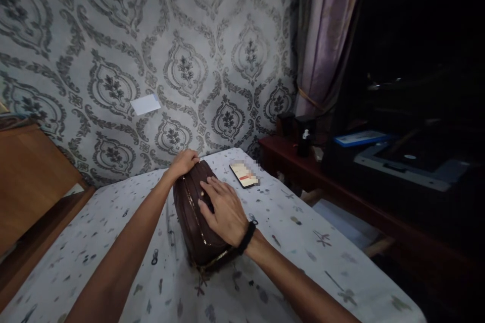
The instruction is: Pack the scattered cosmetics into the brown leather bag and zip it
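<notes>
A dark brown bag [191,214] with gold zippers lies on the patterned white sheet [303,262]. At the bag's far end, my left hand [183,163] has its fingers bent together over the top corner; what they pinch there is too small to make out. My right hand [224,209], with a black band at the wrist, rests on the bag's upper right side with thumb and fingers spread. Beneath its fingertips shows a small gold stud. A phone [244,175] with a lit screen lies on the sheet, right of the bag's far end.
A wooden cabinet [38,181] stands at the left edge. On the right is a dark red shelf [288,155] with a small bottle [304,142], below a large dark screen [413,60]. Patterned wallpaper [189,65] rises behind the sheet, beside a pinkish curtain [322,30].
</notes>
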Demonstrator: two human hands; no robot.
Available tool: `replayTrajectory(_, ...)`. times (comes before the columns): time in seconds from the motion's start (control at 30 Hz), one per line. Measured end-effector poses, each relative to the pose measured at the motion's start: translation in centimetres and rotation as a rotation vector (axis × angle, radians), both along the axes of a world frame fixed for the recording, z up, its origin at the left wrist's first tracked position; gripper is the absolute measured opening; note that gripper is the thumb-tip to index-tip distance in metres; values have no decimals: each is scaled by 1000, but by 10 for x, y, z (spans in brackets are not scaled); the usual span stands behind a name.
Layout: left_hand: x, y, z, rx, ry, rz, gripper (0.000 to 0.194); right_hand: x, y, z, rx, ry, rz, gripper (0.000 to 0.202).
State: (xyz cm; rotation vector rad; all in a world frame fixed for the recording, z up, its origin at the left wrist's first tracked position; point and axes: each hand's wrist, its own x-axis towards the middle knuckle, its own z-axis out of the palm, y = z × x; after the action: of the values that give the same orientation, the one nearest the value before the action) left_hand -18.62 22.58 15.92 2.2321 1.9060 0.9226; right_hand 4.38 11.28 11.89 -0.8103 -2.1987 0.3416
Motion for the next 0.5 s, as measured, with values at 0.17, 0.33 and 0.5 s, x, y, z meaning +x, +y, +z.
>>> replayTrajectory(0.17,1,-3,1,-31,-39,-12,17,2,0,-1,-40,56,5,44)
replayTrajectory(0.33,0,-6,0,-115,-118,-15,26,5,2,0,-71,81,12,42)
replayTrajectory(0.5,1,-6,-3,-137,-117,-10,23,5,1,1,-42,56,-9,44)
